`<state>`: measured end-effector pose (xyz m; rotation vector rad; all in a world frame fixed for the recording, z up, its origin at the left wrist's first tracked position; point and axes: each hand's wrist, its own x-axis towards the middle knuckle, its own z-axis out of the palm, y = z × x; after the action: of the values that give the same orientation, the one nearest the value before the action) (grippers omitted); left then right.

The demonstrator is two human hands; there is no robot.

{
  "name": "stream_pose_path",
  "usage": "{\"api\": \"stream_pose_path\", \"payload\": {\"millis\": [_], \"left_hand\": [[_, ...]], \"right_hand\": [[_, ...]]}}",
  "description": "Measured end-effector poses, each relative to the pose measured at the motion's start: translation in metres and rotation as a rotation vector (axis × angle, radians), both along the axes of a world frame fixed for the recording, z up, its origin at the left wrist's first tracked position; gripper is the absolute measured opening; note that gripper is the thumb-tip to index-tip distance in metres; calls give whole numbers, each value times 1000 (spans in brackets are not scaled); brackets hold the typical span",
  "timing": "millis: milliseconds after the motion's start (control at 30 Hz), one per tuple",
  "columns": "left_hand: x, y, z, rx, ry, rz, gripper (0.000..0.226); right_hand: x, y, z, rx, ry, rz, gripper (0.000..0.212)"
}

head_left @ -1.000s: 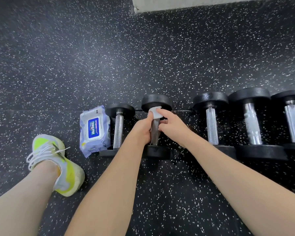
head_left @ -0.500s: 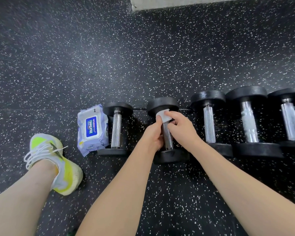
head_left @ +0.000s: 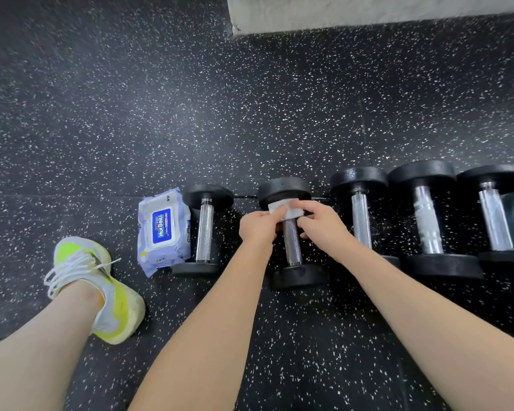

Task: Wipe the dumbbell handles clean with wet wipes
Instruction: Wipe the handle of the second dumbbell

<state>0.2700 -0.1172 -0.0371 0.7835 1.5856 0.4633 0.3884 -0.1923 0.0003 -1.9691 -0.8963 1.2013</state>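
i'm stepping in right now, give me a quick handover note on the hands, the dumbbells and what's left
Left hand and right hand: both pinch the white wipe at the far end of the second dumbbell's handle.
Wipes pack lies on the floor, left of the first dumbbell.
Three more dumbbells lie to the right; the fourth handle has white patches.
Done: cannot tell which handles are clean.
Left: wipe down this handle, then check the others.

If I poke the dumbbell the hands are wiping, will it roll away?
Probably, sideways: the black dumbbell with the knurled metal handle lies on its round end discs on the flat speckled rubber floor. It likely feels heavy, with thick solid-looking ends. The grippy-looking floor may slow it, and both hands holding the white wet wipe steady it.
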Motion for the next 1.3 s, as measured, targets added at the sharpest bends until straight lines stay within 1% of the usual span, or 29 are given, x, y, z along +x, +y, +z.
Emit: {"api": "stream_pose_path", "payload": {"millis": [67,100,233,433,533,667,767,800,867,1033,1100,1200,1300], "left_hand": [[-5,6,1,-62,30,-106,37],[-8,9,4,-94,59,-175,40],[-16,15,14,-206,105,-407,27],[-23,15,16,-259,135,-607,28],[-25,17,18,-296,180,-737,27],[-30,16,23,-361,209,-983,31],[-31,13,23,-353,250,-1081,28],[-31,12,22,-348,271,-1106,31],[-32,11,19,-357,287,-1121,38],[-33,12,17,-342,280,-1075,40],[-34,12,14,-303,255,-974,40],[-37,13,7,-252,196,-764,31],[-37,12,2,-212,164,-677,29]], "right_hand": [[2,-2,-1,-13,-41,-22,40],[3,-3,0,-18,-48,-37,36],[7,-5,0,-3,-64,-36,20],[14,-9,-1,-48,-85,10,10],[20,-9,-1,-118,-36,79,6],[26,-8,-2,-213,7,234,7],[26,-11,3,-252,12,355,6],[25,-11,6,-270,16,391,7],[24,-12,10,-288,22,439,9],[25,-14,10,-263,-16,449,6],[25,-13,7,-207,-32,376,4],[24,-10,2,-155,-47,254,5],[20,-8,-1,-124,-57,186,4]]}}
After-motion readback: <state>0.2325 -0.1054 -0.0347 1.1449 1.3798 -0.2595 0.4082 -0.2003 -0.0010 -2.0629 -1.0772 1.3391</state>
